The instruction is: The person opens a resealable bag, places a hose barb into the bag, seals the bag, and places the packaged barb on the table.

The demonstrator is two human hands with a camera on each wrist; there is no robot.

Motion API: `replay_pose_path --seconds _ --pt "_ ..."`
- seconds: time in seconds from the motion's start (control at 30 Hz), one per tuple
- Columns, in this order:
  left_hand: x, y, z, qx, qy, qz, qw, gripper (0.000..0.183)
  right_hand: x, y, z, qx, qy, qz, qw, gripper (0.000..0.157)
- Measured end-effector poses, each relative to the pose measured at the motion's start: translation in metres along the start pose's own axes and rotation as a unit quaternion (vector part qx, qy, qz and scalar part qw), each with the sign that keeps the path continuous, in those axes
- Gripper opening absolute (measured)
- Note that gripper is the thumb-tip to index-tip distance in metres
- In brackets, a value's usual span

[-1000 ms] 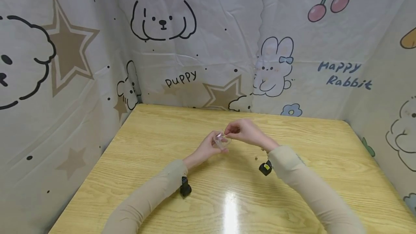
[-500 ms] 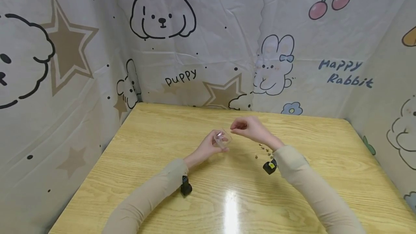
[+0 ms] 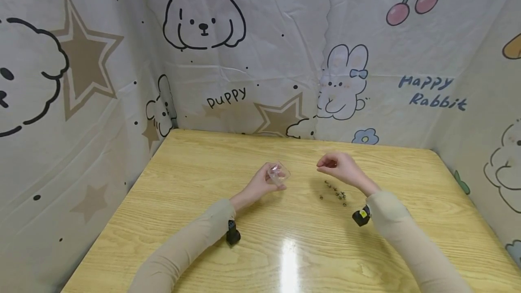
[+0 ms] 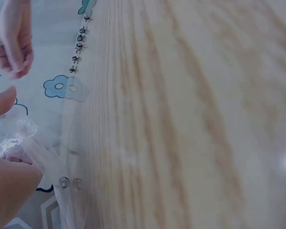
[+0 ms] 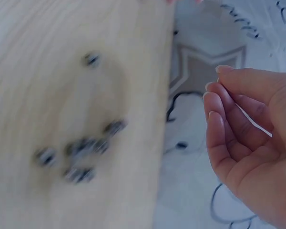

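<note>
- My left hand (image 3: 259, 181) holds a clear plastic container (image 3: 280, 174), fingers curled round it.
- My right hand (image 3: 343, 167) hovers, fingers loosely curled, near small metal pieces (image 3: 341, 196) scattered on the surface (image 3: 203, 162).

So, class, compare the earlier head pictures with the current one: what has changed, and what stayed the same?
The right hand has moved away from the clear plastic container, to the person's right, leaving more of the small metal pieces in view. I can't tell whether it let anything go. The left hand still holds the container in about the same place.
</note>
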State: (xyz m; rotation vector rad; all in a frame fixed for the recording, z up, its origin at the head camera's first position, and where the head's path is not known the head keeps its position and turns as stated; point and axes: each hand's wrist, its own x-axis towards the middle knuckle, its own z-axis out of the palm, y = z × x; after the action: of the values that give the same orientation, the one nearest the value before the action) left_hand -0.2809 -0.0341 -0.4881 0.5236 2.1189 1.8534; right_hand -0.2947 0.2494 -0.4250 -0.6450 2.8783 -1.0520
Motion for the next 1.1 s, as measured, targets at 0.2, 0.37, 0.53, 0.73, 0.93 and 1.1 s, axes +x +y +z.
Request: replay_pose_path --seconds 0.2,0.37,0.53,0.73,0.93,1.1 --pt "0.0 -0.002 -0.001 0.002 -0.001 0.003 1.0 0.056 -0.02 0.026 -0.003 -0.012 -0.006 0.031 0.999 0.011" --pt "0.0 -0.001 -0.001 -0.002 -0.002 -0.001 1.0 0.057 -0.032 0.042 -0.006 -0.029 -0.011 0.036 0.999 0.01" --pt "0.001 -0.002 -0.001 0.004 -0.001 0.007 1.0 0.057 -0.041 0.052 -0.009 -0.035 -0.027 0.043 0.998 0.01" --pt "0.002 -0.003 -0.001 0.007 0.0 0.018 0.9998 0.057 -0.048 0.057 -0.01 -0.042 -0.048 0.055 0.996 0.01" --pt "0.001 -0.003 -0.001 -0.002 0.001 0.006 1.0 0.058 -0.052 0.059 -0.008 -0.041 -0.065 0.072 0.994 0.01" --pt "0.001 -0.003 -0.001 -0.001 0.001 0.006 1.0 0.057 -0.052 0.061 -0.007 -0.045 -0.066 0.069 0.994 0.01"
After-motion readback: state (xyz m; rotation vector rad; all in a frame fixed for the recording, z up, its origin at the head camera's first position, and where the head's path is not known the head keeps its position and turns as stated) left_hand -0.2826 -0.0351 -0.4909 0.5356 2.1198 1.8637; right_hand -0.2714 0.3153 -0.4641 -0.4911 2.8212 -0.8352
